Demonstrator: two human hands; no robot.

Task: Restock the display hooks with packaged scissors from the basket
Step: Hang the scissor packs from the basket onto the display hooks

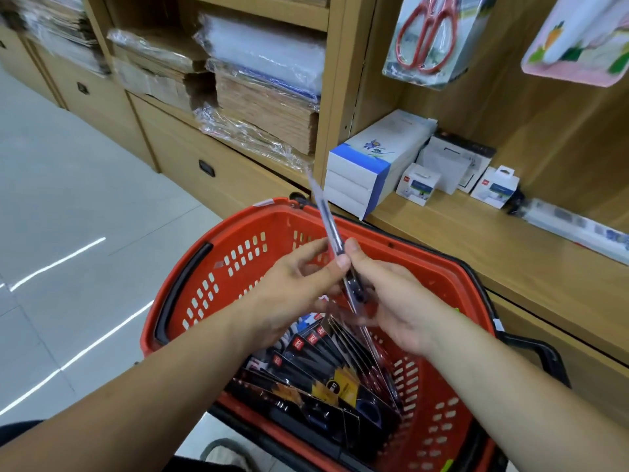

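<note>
both hands hold one packaged pair of scissors [326, 216] over the red basket [272, 216], with the pack turned edge-on to the camera so it shows as a thin tilted strip. the left hand [299, 287] pinches it between thumb and fingertips about halfway up. the right hand [391, 301] has its thumb pressed on the opposite face and its fingers curled around the lower end. more black-carded packs [326, 379] stand fanned in the basket just below. a pack with red-handled scissors [425, 42] already hangs on the display panel up to the right, though its hook is not visible. the main risk looks like the slippery clear plastic: a light pinch on a thin edge could let the pack twist or slide out and drop back among the others or onto the floor. its hang hole is hidden from this angle, so lifting it without turning it flat first could miss the hook or knock the hanging pack loose.
</note>
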